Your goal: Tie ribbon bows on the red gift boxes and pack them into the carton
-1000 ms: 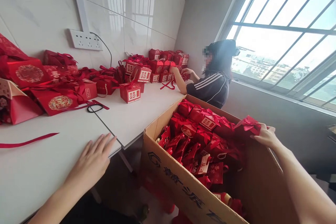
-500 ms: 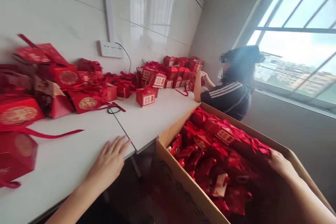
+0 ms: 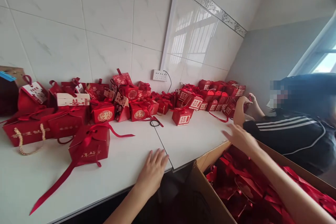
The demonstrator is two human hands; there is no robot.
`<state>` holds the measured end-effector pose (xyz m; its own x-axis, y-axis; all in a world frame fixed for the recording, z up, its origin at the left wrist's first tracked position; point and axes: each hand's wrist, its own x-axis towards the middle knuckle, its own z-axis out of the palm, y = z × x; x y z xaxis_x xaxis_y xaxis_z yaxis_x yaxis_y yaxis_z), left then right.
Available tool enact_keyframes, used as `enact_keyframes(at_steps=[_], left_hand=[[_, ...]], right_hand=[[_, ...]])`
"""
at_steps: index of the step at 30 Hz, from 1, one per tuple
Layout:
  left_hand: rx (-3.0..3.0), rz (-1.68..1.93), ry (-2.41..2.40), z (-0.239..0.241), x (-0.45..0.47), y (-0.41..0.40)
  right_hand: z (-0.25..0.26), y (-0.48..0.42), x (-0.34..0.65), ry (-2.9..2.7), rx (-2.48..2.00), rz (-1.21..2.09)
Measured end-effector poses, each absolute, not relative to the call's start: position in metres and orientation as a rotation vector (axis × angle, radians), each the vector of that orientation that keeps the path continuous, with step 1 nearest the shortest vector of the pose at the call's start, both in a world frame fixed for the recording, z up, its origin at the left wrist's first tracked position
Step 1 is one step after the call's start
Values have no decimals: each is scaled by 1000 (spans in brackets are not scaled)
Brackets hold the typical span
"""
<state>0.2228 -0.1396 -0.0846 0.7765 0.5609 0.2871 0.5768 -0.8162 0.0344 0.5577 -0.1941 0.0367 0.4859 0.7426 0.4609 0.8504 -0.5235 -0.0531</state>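
Note:
My left hand [image 3: 153, 170] lies flat and open on the front edge of the white table [image 3: 123, 166], fingers stretched out. My right hand [image 3: 240, 138] hovers open above the table's corner and the cardboard carton [image 3: 210, 190], holding nothing. The carton is packed with red gift boxes [image 3: 236, 185]. A small red box with a white label [image 3: 181, 117] stands on the table ahead of my right hand. A larger red box with a trailing ribbon [image 3: 90, 143] sits left of my left hand.
Several red gift boxes and bags [image 3: 105, 103] line the tiled wall. A co-worker in a dark striped jacket [image 3: 291, 131] handles boxes at the table's far right. A wall socket [image 3: 159, 75] has a cable. A black loop [image 3: 154, 123] lies on the table.
My right hand has risen out of the carton, let go of the red box and now hovers open over the table corner. The view has swung left. My left hand stays put.

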Motion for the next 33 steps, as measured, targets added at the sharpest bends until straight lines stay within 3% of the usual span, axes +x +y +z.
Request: enact_keyframes(at_steps=[6,11,14,17,19,22,29,33], left_hand=[[-3141,-704,-1033,-72,218,-140],[-3190,-986,-1078,-68,219,-142],[-3079,-1611,-1023,-66,213,-144],[-2552,-2399,-1044,-65,195,-145],[-2259,-2619,-1205,-64,180,-143],[-2355,-2544,-1489,-58,161,-137],[-2706,-2029,-1639,-32,133,-137],[-2755,-1988,-1704,-19,132,-135]], right_hand=[[15,-49,475,-1305,-2341,-85],[11,-32,461,-1293,-2198,52],[10,-62,456,-1516,-1964,142],[6,-102,438,-1866,-1517,609],[3,-125,420,-2010,-1268,945],[-1,-142,390,-2063,-1161,1111],[3,-149,361,-1830,-1432,705],[20,-150,360,-1684,-1531,826]])
